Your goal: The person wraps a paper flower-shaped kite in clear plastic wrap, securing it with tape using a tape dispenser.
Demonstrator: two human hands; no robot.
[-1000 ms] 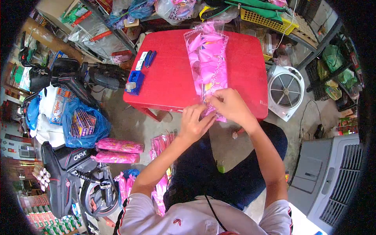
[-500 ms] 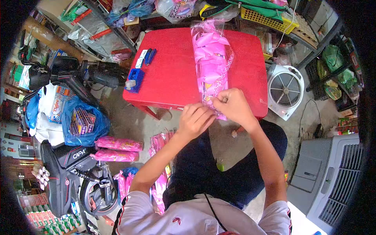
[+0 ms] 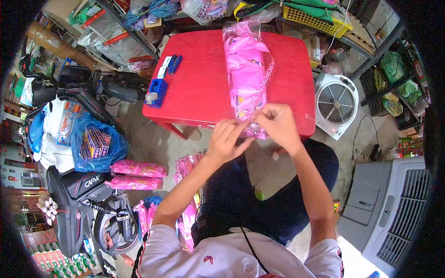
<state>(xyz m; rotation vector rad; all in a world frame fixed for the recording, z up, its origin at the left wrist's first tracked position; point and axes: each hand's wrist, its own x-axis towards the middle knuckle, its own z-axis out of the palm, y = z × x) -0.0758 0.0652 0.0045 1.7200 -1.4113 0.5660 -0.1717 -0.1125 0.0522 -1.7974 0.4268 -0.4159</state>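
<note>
A long pink packet (image 3: 245, 76) in clear plastic, with broad pink ribbon-like folds and a patterned pink strip along its right side, lies lengthwise on the red table (image 3: 194, 78). Its near end reaches the table's front edge. There my left hand (image 3: 228, 141) pinches the left side of the plastic between thumb and fingers. My right hand (image 3: 279, 126) has its thumb and bent fingers closed on the same end from the right. The fingertips of both hands are close together, and the bit of plastic between them is partly hidden.
On the table's left stand a blue tape dispenser (image 3: 158, 92), a small white box (image 3: 164, 67) and a dark blue stapler (image 3: 174, 64). Similar pink packets (image 3: 139, 167) lie beside a motorbike (image 3: 76, 190). A fan (image 3: 336, 104) and a grey air cooler (image 3: 384, 208) stand right.
The near end of the packet has lifted and opened out slightly. My left thumb has spread down from its fingers, and my right hand has shifted a little. The view has moved slightly.
</note>
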